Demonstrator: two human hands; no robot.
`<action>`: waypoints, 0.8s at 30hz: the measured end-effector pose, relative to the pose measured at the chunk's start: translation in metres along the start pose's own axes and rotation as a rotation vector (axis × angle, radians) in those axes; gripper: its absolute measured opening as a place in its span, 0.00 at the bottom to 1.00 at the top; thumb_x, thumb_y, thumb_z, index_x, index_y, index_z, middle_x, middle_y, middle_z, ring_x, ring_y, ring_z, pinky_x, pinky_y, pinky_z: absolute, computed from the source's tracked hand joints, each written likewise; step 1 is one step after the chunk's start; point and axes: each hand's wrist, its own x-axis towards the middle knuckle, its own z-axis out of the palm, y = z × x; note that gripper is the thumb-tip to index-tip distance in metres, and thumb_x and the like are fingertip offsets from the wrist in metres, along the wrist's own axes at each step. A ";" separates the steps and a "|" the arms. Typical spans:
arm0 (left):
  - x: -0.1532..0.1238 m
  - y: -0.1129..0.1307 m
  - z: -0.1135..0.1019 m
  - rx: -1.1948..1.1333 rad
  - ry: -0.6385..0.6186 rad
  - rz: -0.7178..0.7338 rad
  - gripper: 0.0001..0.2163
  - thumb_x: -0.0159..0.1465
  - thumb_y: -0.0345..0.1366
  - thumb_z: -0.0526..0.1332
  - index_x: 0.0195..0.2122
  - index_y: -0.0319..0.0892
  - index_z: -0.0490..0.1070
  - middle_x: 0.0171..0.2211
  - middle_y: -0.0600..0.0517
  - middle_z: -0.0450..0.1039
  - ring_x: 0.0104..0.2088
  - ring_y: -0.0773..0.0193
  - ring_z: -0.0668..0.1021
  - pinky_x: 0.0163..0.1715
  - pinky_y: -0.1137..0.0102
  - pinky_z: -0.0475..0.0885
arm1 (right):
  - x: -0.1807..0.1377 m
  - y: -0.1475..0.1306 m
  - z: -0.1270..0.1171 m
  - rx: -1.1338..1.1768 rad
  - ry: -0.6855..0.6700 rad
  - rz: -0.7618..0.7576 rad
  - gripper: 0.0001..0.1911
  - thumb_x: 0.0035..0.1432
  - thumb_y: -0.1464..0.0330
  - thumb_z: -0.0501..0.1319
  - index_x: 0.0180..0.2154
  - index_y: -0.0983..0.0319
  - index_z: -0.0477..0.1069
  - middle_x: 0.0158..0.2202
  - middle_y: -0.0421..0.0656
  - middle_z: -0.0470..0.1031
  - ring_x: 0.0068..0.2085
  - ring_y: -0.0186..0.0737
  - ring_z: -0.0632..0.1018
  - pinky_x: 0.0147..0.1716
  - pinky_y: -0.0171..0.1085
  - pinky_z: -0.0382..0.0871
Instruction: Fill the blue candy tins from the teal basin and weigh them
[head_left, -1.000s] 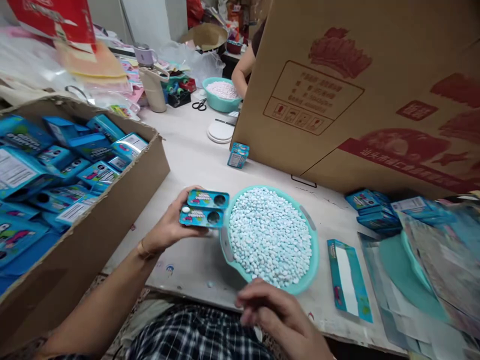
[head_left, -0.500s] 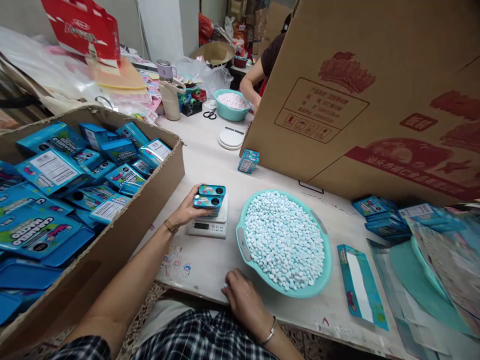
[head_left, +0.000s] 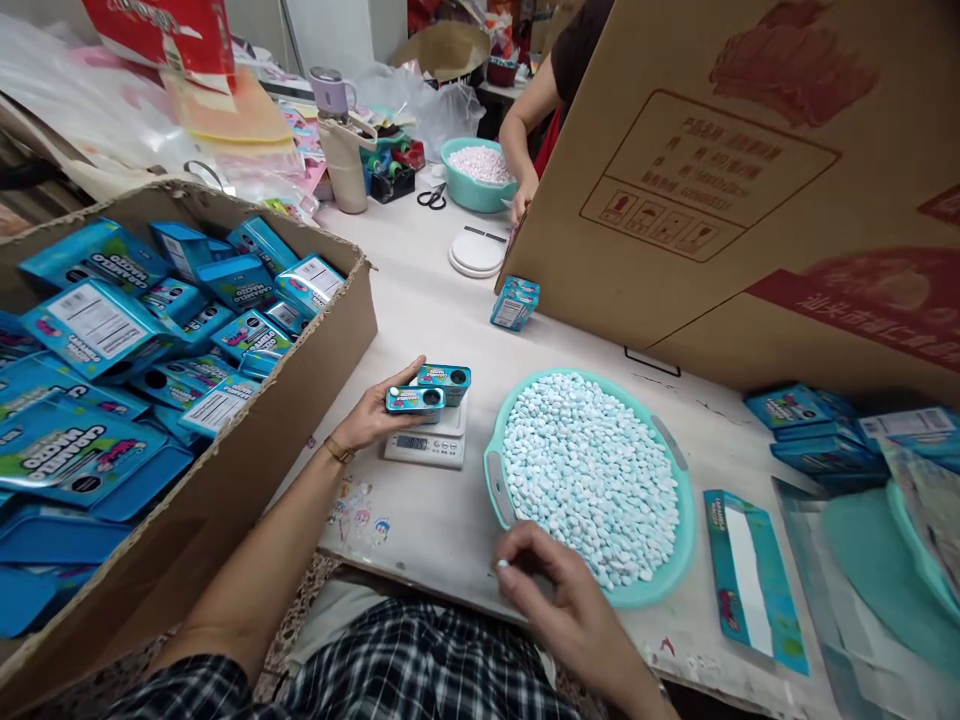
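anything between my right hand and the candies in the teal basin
Only the near rim of the teal basin: the right hand, pinching a small pale piece, overlaps that rim in this view, with the candies just beyond it. Nothing else visible stands between them.

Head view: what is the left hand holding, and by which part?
The nearer small blue rectangular printed box, around its left end; whether the farther matching box is gripped too cannot be told.
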 end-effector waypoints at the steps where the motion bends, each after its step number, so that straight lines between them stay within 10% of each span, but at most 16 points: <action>1: -0.003 0.003 -0.002 0.005 0.011 -0.006 0.43 0.53 0.40 0.74 0.68 0.43 0.57 0.70 0.44 0.54 0.69 0.48 0.60 0.69 0.57 0.53 | -0.001 -0.002 -0.012 0.024 0.045 0.002 0.07 0.67 0.62 0.56 0.38 0.58 0.68 0.34 0.40 0.70 0.36 0.37 0.72 0.37 0.36 0.67; 8: -0.063 0.038 -0.022 0.050 0.203 -0.037 0.32 0.54 0.37 0.74 0.60 0.44 0.71 0.64 0.42 0.66 0.64 0.44 0.68 0.65 0.53 0.62 | 0.007 0.031 -0.096 -0.537 0.535 0.010 0.12 0.65 0.57 0.58 0.43 0.57 0.69 0.43 0.45 0.74 0.44 0.45 0.75 0.41 0.41 0.69; 14: -0.128 0.030 -0.014 0.122 0.182 -0.110 0.23 0.55 0.35 0.72 0.53 0.52 0.76 0.50 0.46 0.76 0.55 0.47 0.75 0.55 0.54 0.71 | 0.027 0.065 -0.104 -0.961 0.317 -0.064 0.28 0.68 0.54 0.52 0.65 0.56 0.58 0.61 0.52 0.65 0.61 0.57 0.66 0.54 0.55 0.66; 24: -0.113 0.011 0.054 -0.157 -0.055 -0.194 0.21 0.57 0.31 0.71 0.52 0.53 0.76 0.48 0.47 0.76 0.50 0.52 0.77 0.50 0.59 0.73 | 0.038 0.067 -0.124 -0.669 0.453 0.153 0.15 0.62 0.52 0.57 0.40 0.55 0.74 0.42 0.45 0.78 0.43 0.48 0.78 0.36 0.40 0.71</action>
